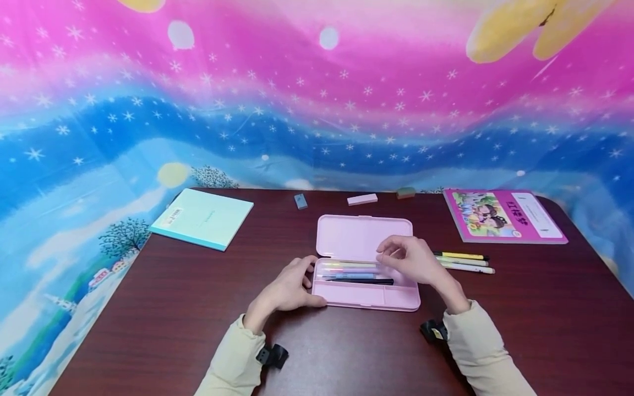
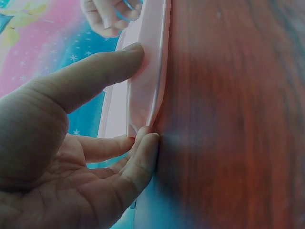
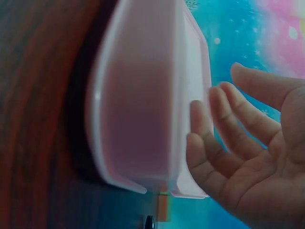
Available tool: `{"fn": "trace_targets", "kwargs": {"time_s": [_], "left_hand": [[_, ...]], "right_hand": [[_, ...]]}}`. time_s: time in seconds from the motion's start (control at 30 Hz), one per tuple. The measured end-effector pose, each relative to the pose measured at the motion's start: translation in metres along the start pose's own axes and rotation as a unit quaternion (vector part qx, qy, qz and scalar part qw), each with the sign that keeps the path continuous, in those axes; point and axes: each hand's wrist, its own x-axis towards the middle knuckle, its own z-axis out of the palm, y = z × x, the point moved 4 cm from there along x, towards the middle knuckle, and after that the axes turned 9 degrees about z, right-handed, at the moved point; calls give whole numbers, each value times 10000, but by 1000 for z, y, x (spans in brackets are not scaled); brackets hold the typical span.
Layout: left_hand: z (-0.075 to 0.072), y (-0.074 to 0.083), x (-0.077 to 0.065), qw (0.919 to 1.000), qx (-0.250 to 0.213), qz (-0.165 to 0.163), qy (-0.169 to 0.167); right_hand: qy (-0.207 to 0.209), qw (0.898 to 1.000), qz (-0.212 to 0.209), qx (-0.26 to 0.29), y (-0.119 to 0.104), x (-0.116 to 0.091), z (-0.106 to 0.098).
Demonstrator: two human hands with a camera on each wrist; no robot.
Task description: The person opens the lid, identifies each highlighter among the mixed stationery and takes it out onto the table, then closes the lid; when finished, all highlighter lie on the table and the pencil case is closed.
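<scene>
A pink pencil case (image 1: 401, 298) lies on the table with its lid (image 1: 346, 236) folded back. Inside its back compartment are several pens, among them a black pen (image 1: 369, 281) and a blue one. My left hand (image 1: 284, 287) holds the case at its left end, thumb (image 2: 128, 59) on the front side and fingers (image 2: 143, 152) around the end. Above the right part of the case hovers my right hand (image 1: 413, 261), fingers loosely bent and nothing between them. The right wrist view shows that hand's palm (image 3: 267, 186) beside the case's right end (image 3: 136, 105).
Several pens (image 1: 468, 263) lie right of the case, partly behind the right hand. Along the back are a blue-grey eraser (image 1: 300, 201), a pink eraser (image 1: 362, 199) and a green-and-brown eraser (image 1: 405, 193). A mint notebook (image 1: 218, 217) lies left, a pink book (image 1: 520, 225) right.
</scene>
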Motion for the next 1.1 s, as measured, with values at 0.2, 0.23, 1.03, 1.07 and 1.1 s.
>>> {"fn": "trace_targets", "kwargs": {"time_s": [0.2,0.23,1.03,1.07,1.1], "left_hand": [[1,-1,-1,10000,-27,-74,-32],[1,-1,-1,9999,-41,-91,-37],[0,1,-1,10000,-30,-48,4],[0,1,0,10000,-22,-31,6],[0,0,0,10000,-23,-22,5]], "right_hand": [[-472,9982,143,-342,2,-3,3],[-527,9978,169,-374,3,-3,3],[-953,9946,-104,-385,-9,-5,11],[-956,9948,-104,-339,-9,-5,12],[-970,9948,-100,-298,-9,-5,12]]}}
